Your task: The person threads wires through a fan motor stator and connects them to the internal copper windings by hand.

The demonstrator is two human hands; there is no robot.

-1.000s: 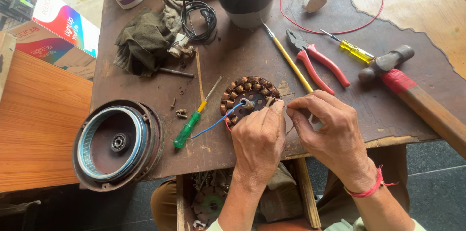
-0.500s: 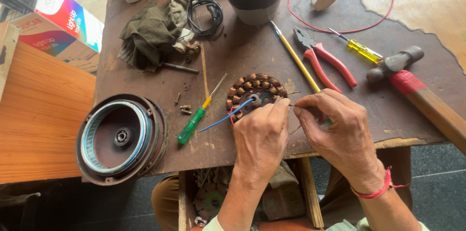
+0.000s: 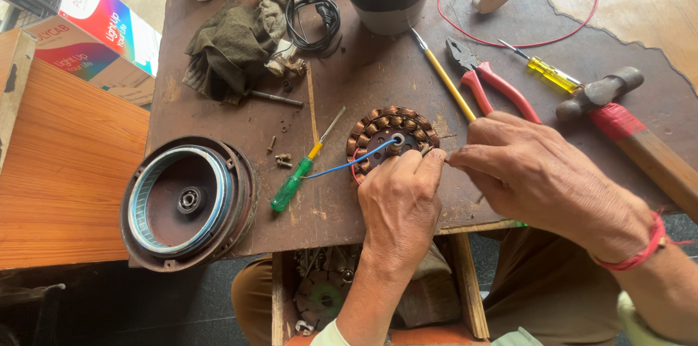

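Pinching in from both sides, you have your left hand (image 3: 400, 204) and right hand (image 3: 542, 175) meeting fingertip to fingertip just right of centre frame, right beside the copper-wound stator (image 3: 378, 128). Your left fingers are closed tight on something thin at the stator's lower right edge; your right thumb and forefinger are nipped together against them, but what sits between is too small to make out. A blue wire (image 3: 342, 164) runs out from the stator's hub toward the lower left, with a touch of red wire beneath it.

Left of the stator, the green-handled screwdriver (image 3: 294, 182) lies slanted on the dark worktable (image 3: 378, 73), a few loose screws (image 3: 280, 157) near it. Lower left, the round motor housing (image 3: 185, 200) rests at the table's corner. Above your right hand sit the red pliers (image 3: 494, 84), a yellow screwdriver (image 3: 549, 73) and a hammer (image 3: 625, 128). Upper left, a crumpled rag (image 3: 229, 48) lies beside a coiled black cable (image 3: 313, 19).
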